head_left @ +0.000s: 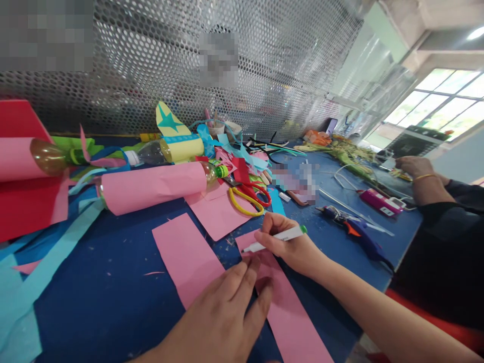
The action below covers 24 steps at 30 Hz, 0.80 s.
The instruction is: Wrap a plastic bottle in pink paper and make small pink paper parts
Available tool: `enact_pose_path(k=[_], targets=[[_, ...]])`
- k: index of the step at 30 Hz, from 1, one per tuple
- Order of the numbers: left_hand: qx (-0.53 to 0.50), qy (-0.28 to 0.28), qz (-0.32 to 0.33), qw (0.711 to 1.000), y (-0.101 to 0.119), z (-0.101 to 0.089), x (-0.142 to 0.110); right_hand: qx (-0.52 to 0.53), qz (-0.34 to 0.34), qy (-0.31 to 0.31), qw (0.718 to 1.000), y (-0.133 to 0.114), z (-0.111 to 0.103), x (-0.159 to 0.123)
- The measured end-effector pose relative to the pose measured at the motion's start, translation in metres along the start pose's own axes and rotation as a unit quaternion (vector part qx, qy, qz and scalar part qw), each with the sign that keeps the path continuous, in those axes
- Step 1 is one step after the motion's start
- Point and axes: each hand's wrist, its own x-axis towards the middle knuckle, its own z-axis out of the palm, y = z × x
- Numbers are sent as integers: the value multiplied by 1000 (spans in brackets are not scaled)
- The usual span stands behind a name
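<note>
The left hand (223, 312) presses flat, fingers together, pinning a pink paper strip (291, 312) on the blue table (113, 282) – steadying it – while the right hand (291, 242), fingers clamped, holds a marker (276, 238) tip-down.

Marker (274, 238) tip hidden, perhaps touching pink strip (291, 312); strip cut off below.

No readable text, label or number on anything.

Head-worn view, down over near table (113, 282)
</note>
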Motion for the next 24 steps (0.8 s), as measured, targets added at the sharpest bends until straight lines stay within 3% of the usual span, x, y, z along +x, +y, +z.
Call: enact_pose_path(k=[24], targets=[[-15, -12, -6, 1000, -1, -2, 2, -26, 12, 78, 997, 2, -1, 3]])
